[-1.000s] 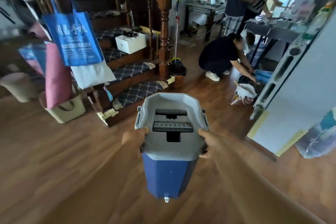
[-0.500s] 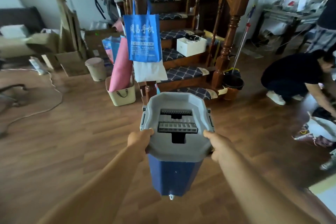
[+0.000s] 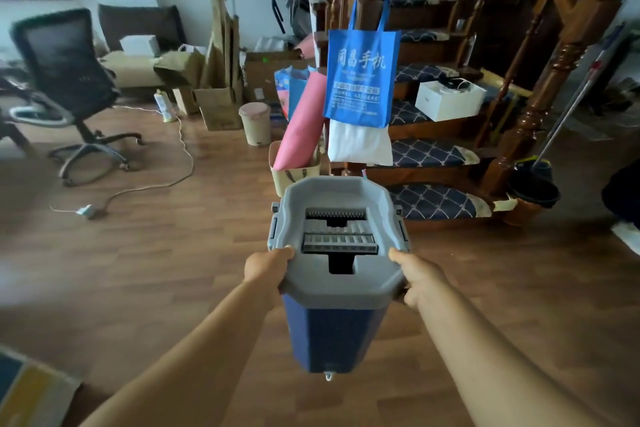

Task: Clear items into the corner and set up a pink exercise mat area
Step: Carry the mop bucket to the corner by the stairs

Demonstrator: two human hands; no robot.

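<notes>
In the head view, a blue mop bucket (image 3: 332, 333) with a grey wringer top is held up over the wooden floor (image 3: 138, 270), in front of the person. Its left rim is gripped by the left hand (image 3: 266, 267) and its right rim by the right hand (image 3: 419, 279), fingers curled round the grey edge. Beyond the bucket, a rolled pink mat (image 3: 301, 125) is stood tilted in a beige tote bag (image 3: 294, 173) at the foot of the staircase (image 3: 429, 152). A blue bag (image 3: 362, 76) is hung from the stair post just beside the mat. Cardboard boxes (image 3: 218, 104) and an office chair (image 3: 69, 80) are seen to the left.
</notes>
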